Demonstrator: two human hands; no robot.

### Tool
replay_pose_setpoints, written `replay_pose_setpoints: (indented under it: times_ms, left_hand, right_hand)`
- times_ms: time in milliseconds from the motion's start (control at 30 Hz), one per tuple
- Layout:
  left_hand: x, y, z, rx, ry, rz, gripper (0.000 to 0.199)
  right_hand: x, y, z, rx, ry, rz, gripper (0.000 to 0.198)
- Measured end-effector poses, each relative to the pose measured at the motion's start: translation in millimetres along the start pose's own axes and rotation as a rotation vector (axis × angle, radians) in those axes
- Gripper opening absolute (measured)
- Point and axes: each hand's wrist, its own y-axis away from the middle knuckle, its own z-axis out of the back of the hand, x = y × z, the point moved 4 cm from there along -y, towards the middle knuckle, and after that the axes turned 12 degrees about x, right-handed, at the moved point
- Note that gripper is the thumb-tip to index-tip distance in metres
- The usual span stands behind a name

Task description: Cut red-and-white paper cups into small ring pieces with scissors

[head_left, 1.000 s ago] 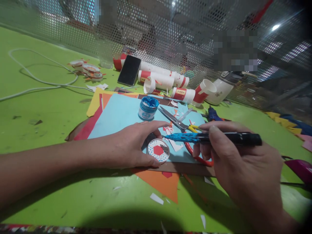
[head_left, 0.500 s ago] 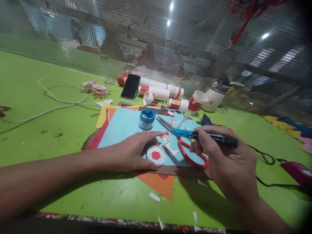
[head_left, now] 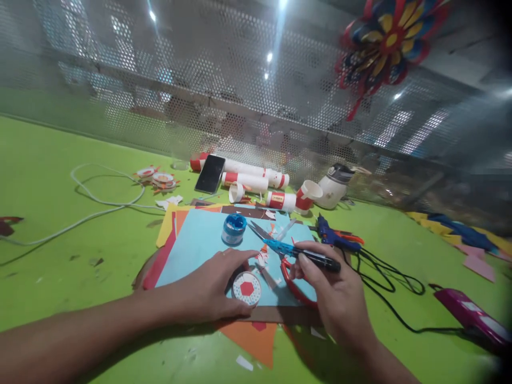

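My left hand (head_left: 212, 285) curls round a small white paper disc (head_left: 247, 288) with a red hexagon and blue dots; the thumb lies along its lower edge. My right hand (head_left: 332, 293) grips a black marker (head_left: 316, 257) whose front part is smeared with blue paint. The marker's tip points left, above the scissors (head_left: 294, 285) with red handles, which lie open on light blue paper (head_left: 192, 245). Just beyond my left fingers stands an uncapped jar of blue paint (head_left: 234, 230). White paper scraps lie between my hands.
Behind the paper stack lie a phone (head_left: 210, 174), paper-cup rolls (head_left: 245, 182) and a red-white cup (head_left: 308, 196), with a kettle-like pot (head_left: 335, 186) beside them. A blue glue gun (head_left: 334, 234) trails a black cord on the right. Decorated discs (head_left: 164, 181) and a white cable (head_left: 72, 229) are at left.
The view has tilted upward, so the table sits lower in it. My right hand has shifted left with the marker, its tip slightly nearer the paint jar. My left hand stays at the disc.
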Motion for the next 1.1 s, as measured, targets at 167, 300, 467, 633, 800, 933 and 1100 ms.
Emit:
replay_pose_setpoints:
  times_ms: [167,300,467,633,800,933,1100]
  left_hand:
    - [1,1,0,0.027,0.06,0.049,0.083]
    - [4,2,1,0.046,0.085,0.056,0.082]
    - [2,2,3,0.093,0.104,0.065,0.081]
    - [0,2,4,0.1,0.099,0.07,0.077]
    - [5,1,1,0.082,0.056,0.031,0.078]
    - [6,0,0,0.085,0.028,-0.008,0.079]
    - [5,0,1,0.079,-0.017,-0.019,0.082]
  right_hand:
    - [-7,-1,-1,0.019,-0.077,-0.058,0.02]
    - [-14,1,-2,0.07,-0.192,-0.111,0.018]
    - [-12,-1,1,0.025,-0.294,-0.148,0.019]
    - [-11,-6,4,0.007,-0.278,-0.098,0.017]
    - [-15,-7,4,-0.015,-0.261,-0.043,0.016]
    - [-10,-8,4,-0.041,-0.222,0.02,0.017]
    - [7,-19,6,-0.052,-0.145,0.081,0.018]
